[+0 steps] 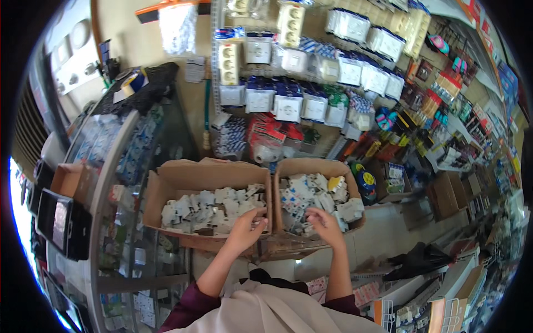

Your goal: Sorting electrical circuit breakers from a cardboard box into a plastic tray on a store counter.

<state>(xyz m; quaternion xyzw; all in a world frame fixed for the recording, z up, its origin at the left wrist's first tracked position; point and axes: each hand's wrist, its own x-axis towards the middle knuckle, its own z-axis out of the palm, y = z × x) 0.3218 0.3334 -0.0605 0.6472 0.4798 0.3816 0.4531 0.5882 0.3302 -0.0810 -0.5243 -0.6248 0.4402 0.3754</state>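
Two open cardboard boxes stand side by side before me. The left box (212,168) holds a heap of small white plastic electrical parts (195,208), probably circuit breakers. Over its right end is my left hand (249,227), fingers bent and thumb apart, with no held object visible. More white parts (300,189), some with blue and red marks, fill the right box (314,165). A yellow piece (335,183) lies on top there. My right hand (326,224) hovers above this box's front part, its fingers loosely curled and apart, with nothing seen in them.
A glass display case (112,166) runs along the left. Packaged sockets and switches (287,104) hang on the wall behind the boxes. Power strips (290,25) hang higher up. To the right are a brown carton (445,195) and a black bag or cloth (418,260).
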